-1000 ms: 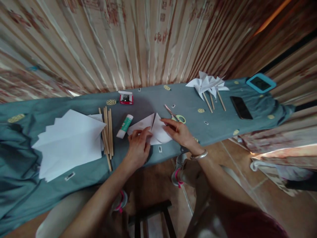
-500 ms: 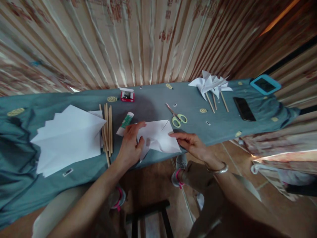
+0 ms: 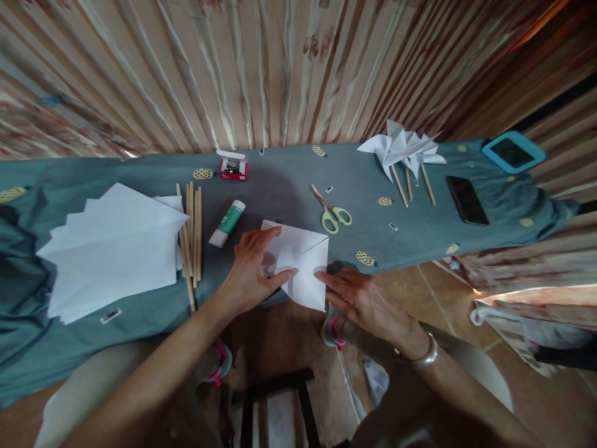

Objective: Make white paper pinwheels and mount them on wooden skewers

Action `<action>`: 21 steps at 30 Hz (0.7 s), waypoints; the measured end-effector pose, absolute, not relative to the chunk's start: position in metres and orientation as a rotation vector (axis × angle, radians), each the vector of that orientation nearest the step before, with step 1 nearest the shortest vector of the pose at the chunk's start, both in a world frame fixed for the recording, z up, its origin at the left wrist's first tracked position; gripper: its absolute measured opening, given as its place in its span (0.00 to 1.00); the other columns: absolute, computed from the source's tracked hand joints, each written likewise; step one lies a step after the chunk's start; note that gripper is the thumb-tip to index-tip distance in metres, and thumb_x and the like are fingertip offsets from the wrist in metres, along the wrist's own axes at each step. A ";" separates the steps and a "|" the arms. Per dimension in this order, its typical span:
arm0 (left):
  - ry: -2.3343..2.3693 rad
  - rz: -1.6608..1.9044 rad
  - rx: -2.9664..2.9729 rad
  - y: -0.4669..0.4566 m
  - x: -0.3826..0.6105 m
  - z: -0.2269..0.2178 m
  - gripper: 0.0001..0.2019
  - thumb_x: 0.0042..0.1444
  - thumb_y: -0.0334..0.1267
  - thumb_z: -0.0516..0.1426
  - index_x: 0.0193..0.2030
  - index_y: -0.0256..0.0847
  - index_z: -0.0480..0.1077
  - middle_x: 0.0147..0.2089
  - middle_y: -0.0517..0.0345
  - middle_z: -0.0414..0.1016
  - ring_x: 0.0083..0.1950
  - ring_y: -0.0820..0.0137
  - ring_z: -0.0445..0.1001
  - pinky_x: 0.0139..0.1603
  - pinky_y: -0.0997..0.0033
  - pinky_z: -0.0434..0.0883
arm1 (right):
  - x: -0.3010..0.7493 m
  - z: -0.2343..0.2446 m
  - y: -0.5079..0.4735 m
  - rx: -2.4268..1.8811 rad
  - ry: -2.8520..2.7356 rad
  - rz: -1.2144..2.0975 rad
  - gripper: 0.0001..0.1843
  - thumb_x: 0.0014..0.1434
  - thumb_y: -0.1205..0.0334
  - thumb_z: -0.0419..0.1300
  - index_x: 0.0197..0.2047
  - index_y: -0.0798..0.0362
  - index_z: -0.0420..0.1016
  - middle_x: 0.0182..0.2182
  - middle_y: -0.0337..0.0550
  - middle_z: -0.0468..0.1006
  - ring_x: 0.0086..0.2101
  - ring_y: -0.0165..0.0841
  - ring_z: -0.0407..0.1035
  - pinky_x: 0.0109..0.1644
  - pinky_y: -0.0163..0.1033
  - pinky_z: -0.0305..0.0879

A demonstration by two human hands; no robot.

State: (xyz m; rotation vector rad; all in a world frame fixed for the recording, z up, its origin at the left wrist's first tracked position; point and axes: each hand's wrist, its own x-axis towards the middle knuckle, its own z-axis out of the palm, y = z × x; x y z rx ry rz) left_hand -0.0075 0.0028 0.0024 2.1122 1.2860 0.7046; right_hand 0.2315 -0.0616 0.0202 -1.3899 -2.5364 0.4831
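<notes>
A white square sheet of paper (image 3: pixel 303 258) with a slit running in from its upper right corner lies at the table's front edge, partly overhanging it. My left hand (image 3: pixel 254 267) holds its left side, with the thumb on top and the index finger along the upper edge. At the right edge, my right hand (image 3: pixel 366 302) grips the paper between thumb and fingers; the fingertips beneath are hidden. Just behind the sheet lie scissors (image 3: pixel 332 211) with pale green handles. A glue stick (image 3: pixel 227 224) rests beyond my left hand.
To the left are a stack of white paper (image 3: pixel 116 255) and several wooden sticks (image 3: pixel 193 236). A small red box (image 3: pixel 234 167) stands open at the back. Paper pinwheels (image 3: pixel 401 149) on sticks, a black phone (image 3: pixel 467 200) and a blue-framed device (image 3: pixel 513 151) lie on the right.
The paper has turned clockwise and its right corner has swung down toward me. My left thumb has moved onto the sheet, and my right hand has come lower. The view has shifted slightly.
</notes>
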 end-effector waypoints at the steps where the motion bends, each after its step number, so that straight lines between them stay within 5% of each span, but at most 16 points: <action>1: 1.292 0.685 2.128 0.003 -0.007 0.003 0.32 0.48 0.43 0.64 0.60 0.43 0.60 0.58 0.47 0.68 0.59 0.53 0.62 0.58 0.47 0.63 | 0.232 0.022 -0.060 -1.387 -2.530 0.469 0.19 0.64 0.65 0.54 0.56 0.56 0.72 0.39 0.49 0.81 0.38 0.39 0.74 0.44 0.46 0.73; 5: 1.299 0.642 2.185 0.002 -0.004 0.000 0.35 0.47 0.42 0.65 0.61 0.41 0.59 0.58 0.47 0.68 0.60 0.53 0.62 0.59 0.47 0.60 | 0.232 0.029 -0.058 -1.396 -2.535 0.348 0.17 0.62 0.64 0.56 0.54 0.53 0.74 0.46 0.50 0.79 0.44 0.41 0.72 0.50 0.49 0.71; 11: 1.317 0.598 2.227 0.002 -0.001 -0.003 0.37 0.44 0.42 0.66 0.61 0.36 0.59 0.57 0.44 0.69 0.60 0.52 0.61 0.59 0.49 0.59 | 0.234 0.021 -0.055 -1.360 -2.507 0.356 0.15 0.62 0.62 0.58 0.52 0.52 0.76 0.66 0.51 0.58 0.63 0.48 0.55 0.61 0.59 0.62; 21: 1.302 0.556 2.246 0.001 -0.001 -0.002 0.37 0.45 0.42 0.64 0.61 0.37 0.59 0.58 0.43 0.68 0.61 0.51 0.61 0.58 0.49 0.58 | 0.226 0.017 -0.035 -1.300 -2.237 0.686 0.12 0.64 0.63 0.55 0.46 0.51 0.79 0.52 0.48 0.76 0.53 0.39 0.69 0.58 0.50 0.68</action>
